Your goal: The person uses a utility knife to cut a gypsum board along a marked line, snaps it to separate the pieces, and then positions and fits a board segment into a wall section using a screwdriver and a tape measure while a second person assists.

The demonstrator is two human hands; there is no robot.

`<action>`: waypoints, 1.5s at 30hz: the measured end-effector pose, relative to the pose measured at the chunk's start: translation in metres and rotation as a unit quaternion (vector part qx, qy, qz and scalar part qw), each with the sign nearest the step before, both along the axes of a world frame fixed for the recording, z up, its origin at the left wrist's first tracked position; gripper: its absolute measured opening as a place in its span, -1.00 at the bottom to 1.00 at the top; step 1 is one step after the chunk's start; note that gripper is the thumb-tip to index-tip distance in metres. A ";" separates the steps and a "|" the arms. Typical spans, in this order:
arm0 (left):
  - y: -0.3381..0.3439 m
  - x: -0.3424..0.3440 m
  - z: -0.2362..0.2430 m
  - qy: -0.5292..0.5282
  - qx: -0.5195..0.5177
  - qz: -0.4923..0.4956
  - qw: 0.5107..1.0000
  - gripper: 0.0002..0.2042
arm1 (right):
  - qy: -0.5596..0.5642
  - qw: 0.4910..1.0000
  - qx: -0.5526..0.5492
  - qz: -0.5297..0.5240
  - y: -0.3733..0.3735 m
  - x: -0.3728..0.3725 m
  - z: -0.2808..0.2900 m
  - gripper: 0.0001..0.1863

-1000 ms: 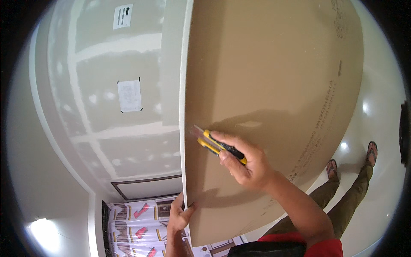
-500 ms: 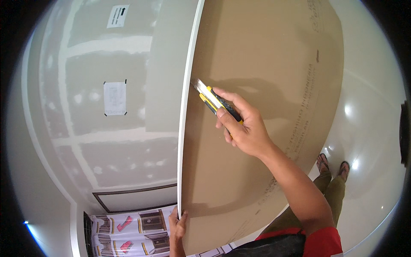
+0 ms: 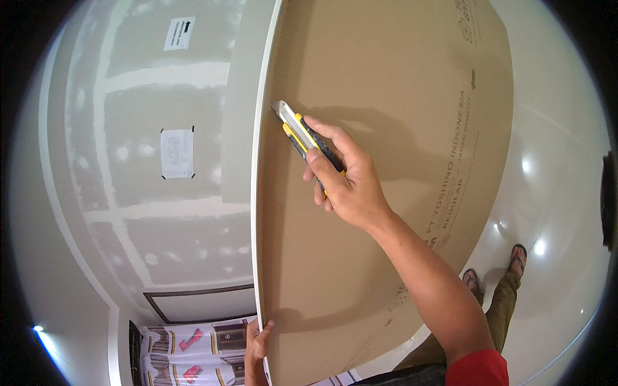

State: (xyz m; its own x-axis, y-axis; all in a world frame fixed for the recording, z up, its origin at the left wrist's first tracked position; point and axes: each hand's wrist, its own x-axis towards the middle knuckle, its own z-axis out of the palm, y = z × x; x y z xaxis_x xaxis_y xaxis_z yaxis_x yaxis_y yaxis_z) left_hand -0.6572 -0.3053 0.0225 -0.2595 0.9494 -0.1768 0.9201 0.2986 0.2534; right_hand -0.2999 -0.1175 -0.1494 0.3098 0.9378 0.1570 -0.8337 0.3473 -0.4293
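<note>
A large plasterboard sheet (image 3: 399, 77) stands with its brown face toward me, a narrow white edge running along its left side. My right hand (image 3: 338, 183) is closed round a yellow and black utility knife (image 3: 302, 135); the knife's blade tip is at the board's face, a little right of that edge in its upper part. Whether the blade cuts into the surface, I cannot tell. Low on the board, my left hand (image 3: 257, 341) grips the same edge, thumb on the brown face and fingers partly hidden behind it.
Left is a patched plasterboard wall (image 3: 154, 109) with two taped paper sheets (image 3: 177, 154). A printed covering (image 3: 167, 354) lies at lower left below a dark-framed panel (image 3: 199, 303). My feet in sandals (image 3: 517, 257) stand on the glossy pale floor (image 3: 547, 161) at right.
The knife in my right hand has moved up along the board beside its edge. My left hand stays on the edge, now lower in view. My legs appear further left and down.
</note>
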 end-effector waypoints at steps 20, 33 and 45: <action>-0.018 -0.007 0.007 0.075 0.009 0.045 0.996 -0.45 | -0.035 0.997 -0.030 -0.055 -0.005 -0.026 0.011 -0.52; -0.010 -0.043 0.004 -0.116 -0.085 -0.049 0.988 -0.46 | -0.038 0.998 -0.013 -0.043 -0.013 -0.025 0.002 -0.49; -0.007 -0.053 -0.003 -0.131 -0.053 -0.027 0.990 -0.36 | 0.014 0.994 -0.013 -0.107 -0.003 -0.048 0.005 -0.55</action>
